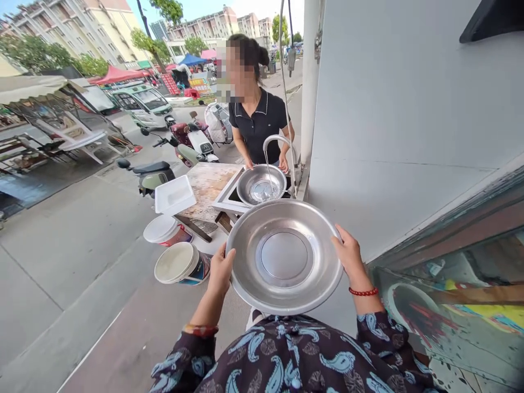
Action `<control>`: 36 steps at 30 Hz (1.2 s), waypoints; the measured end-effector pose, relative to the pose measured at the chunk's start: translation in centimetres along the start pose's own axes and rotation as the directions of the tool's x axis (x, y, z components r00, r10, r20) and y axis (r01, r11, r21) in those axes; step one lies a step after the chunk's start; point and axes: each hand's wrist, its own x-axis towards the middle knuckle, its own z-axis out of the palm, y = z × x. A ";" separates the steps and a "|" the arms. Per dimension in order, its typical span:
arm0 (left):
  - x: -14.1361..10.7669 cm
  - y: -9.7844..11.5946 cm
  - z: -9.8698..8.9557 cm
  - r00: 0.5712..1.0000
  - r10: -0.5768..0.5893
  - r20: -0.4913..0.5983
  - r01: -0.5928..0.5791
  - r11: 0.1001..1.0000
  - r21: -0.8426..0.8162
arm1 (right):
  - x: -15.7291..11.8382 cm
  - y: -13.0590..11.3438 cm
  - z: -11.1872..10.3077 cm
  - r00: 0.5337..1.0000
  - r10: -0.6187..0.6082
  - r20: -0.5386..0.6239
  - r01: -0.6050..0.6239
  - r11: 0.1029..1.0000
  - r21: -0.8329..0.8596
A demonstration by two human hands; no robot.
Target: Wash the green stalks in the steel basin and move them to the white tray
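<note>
A large, wide metal basin (284, 256) is held out in front of my body, its bare inside facing up. My left hand (221, 268) grips its left rim, thumb over the edge. On the opposite side my right hand (347, 250) is closed on the right rim. Beyond it, a second metal basin (262, 185) rests at the sink (223, 203), and water from a curved faucet (275, 137) runs into it. A person in a black polo shirt stands behind that basin with both hands near its rim, head turned to the left.
A worn wooden table (207, 183) adjoins the sink, with a white tray (175, 195) at its left corner. Two buckets (174, 265) (161, 229) stand below. A grey wall (393, 109) rises at the right, above a glass case (462, 305). Scooters are parked behind.
</note>
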 end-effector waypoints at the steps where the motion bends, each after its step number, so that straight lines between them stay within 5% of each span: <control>1: -0.2 -0.1 0.0 1.000 0.000 -0.011 0.000 1.000 -0.003 | 0.1 0.1 0.0 1.000 0.003 0.007 -0.003 1.000 0.003; 21: -2.6 -1.4 0.1 0.992 -0.051 -0.119 0.048 0.999 -0.022 | 1.6 0.3 0.6 0.992 0.052 0.118 -0.055 0.998 0.023; 25: -2.7 -1.6 -1.1 0.982 -0.097 -0.160 0.081 0.991 -0.103 | 0.8 -0.8 1.1 0.991 0.012 0.137 -0.017 0.999 0.039; 30: -3.1 -2.3 -3.2 0.943 -0.321 -0.085 0.299 0.932 -0.203 | 0.7 -1.6 1.9 0.986 -0.029 0.166 0.029 1.000 0.002; 36: -4.4 -3.1 -5.3 0.926 -0.374 -0.058 0.367 0.924 -0.104 | 1.5 -2.5 2.9 0.961 -0.086 0.263 0.132 0.978 -0.162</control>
